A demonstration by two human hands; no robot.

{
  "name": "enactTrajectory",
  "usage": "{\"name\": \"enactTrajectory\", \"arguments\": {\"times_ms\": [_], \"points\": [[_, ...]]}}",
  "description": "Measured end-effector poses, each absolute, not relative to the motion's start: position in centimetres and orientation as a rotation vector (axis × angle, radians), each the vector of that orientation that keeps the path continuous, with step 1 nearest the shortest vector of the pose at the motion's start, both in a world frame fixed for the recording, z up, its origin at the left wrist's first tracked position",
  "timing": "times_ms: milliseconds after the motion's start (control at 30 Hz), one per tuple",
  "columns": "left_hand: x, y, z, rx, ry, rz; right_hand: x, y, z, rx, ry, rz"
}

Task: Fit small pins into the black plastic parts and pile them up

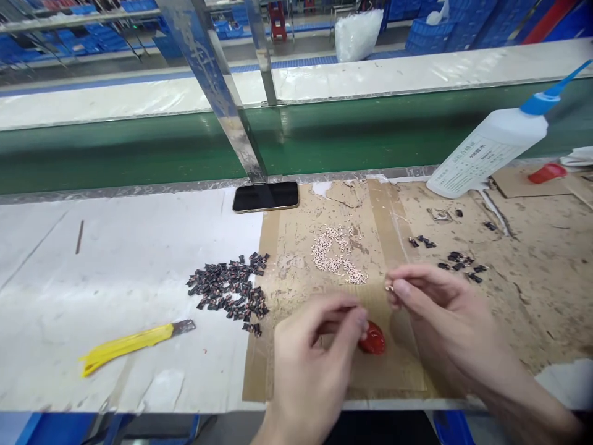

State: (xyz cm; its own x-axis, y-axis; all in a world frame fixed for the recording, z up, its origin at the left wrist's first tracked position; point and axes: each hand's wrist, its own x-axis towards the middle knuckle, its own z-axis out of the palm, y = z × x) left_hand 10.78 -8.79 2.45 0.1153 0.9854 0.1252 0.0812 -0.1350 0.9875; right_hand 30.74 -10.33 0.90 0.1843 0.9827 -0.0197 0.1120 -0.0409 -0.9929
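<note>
**Right hand pinching a small pale piece over the cardboard**

At the far left, a thin dark strip is lying on the white table surface. Nearer the front edge, a yellow utility knife is resting with its blade pointing right. Beside it, a loose heap of small black pieces is spreading to the edge of the cardboard. Behind the heap, a phone is lying face up, its screen dark.

The person's left hand is curling, thumb and forefinger drawn together next to a small red dish; whether those fingertips are gripping anything cannot be told. Beyond, a pile of pale pieces is forming a curved patch on the cardboard.

To the right, the right hand is holding the small pale piece between thumb and forefinger, well apart from the left. Behind that hand, more black pieces are lying scattered. A white bottle with a blue nozzle is leaning right, and farther right a red cap is resting.
</note>
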Motion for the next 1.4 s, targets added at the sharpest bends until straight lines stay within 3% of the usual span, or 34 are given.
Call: {"name": "enactTrajectory", "arguments": {"times_ms": [200, 433, 700, 1000, 1400], "points": [[12.9, -8.9, 2.4, 1.858, 0.974, 1.305, 29.6, -12.7, 1.0, -1.240, -0.816, 1.299], [12.8, -7.7, 2.6, 1.937, 1.076, 1.027, 29.4, -11.3, 1.2, -1.370, -0.857, 1.119], [12.7, -2.9, -0.1, 2.031, 1.329, 0.753, 32.0, -12.2, -0.5, -1.429, -0.734, 0.938], [13.9, -7.9, 3.1, 1.930, 1.028, 0.820, 29.6, -14.1, 0.2, -1.327, -0.583, 1.089], [14.1, -8.9, 3.4, 1.897, 0.963, 0.823, 29.1, -15.4, 0.5, -1.322, -0.677, 1.043]]}}
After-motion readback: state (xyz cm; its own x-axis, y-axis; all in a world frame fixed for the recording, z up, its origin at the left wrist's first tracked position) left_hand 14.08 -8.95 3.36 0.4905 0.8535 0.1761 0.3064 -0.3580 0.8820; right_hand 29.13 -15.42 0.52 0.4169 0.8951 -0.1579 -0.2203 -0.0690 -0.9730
